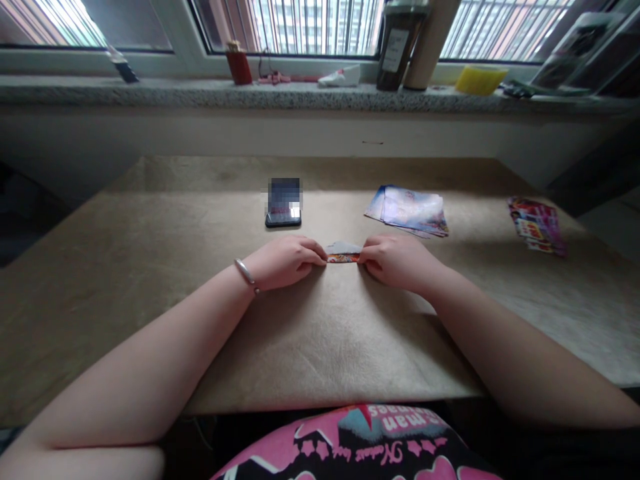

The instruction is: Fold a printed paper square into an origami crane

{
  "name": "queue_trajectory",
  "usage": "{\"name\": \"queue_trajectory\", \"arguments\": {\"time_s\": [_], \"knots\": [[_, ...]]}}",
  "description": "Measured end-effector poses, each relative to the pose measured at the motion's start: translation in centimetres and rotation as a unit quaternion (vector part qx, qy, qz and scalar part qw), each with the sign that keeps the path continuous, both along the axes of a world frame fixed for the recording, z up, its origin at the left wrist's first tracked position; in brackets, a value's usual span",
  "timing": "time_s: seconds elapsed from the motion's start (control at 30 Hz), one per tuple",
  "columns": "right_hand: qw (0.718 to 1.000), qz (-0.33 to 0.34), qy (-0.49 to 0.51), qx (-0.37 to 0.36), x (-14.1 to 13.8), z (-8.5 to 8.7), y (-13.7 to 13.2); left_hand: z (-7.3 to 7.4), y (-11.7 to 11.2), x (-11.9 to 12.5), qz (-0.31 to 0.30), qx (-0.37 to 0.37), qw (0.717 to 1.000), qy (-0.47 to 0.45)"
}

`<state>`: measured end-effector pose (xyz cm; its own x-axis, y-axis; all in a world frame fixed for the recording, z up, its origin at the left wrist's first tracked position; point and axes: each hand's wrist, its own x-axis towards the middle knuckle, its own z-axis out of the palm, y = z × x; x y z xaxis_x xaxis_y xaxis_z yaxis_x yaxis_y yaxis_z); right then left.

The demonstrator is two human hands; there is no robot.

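A small folded piece of printed paper (343, 253) lies on the brown table (150, 280) between my two hands. My left hand (283, 261), with a silver bangle on its wrist, pinches the paper's left end with closed fingers. My right hand (397, 261) pinches the right end the same way. Both hands rest on the tabletop, and the fingertips hide the paper's ends.
A dark phone (283, 203) lies just beyond my left hand. A stack of colourful sheets (410, 210) sits to the back right, another printed sheet (537, 225) further right. The windowsill (175, 93) behind carries a red cup, a dark bottle and a yellow object.
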<state>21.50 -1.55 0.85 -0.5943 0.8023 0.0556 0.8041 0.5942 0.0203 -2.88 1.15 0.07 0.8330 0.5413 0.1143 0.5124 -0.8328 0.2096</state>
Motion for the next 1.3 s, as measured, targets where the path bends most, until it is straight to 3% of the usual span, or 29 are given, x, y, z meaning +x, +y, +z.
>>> {"name": "queue_trajectory", "arguments": {"time_s": [0.3,0.63,0.97,1.17,1.3], "knots": [[0.987,-0.062,0.148,-0.021,0.5,-1.6,1.1,-0.5,-1.4,1.3,0.031,0.118,0.992,0.028],[0.978,-0.108,0.171,-0.05,-0.7,-2.2,1.2,-0.7,-1.5,2.0,0.011,0.183,0.98,0.072],[0.965,-0.118,0.218,-0.091,-0.5,-2.3,1.4,0.1,-1.3,1.2,-0.014,0.154,0.985,0.072],[0.959,-0.094,0.254,-0.083,0.0,-2.6,1.8,-0.5,-1.1,1.1,0.016,0.113,0.993,0.005],[0.956,-0.09,0.267,-0.08,0.0,-2.8,2.0,-0.8,-0.9,1.1,0.019,0.123,0.992,-0.004]]}}
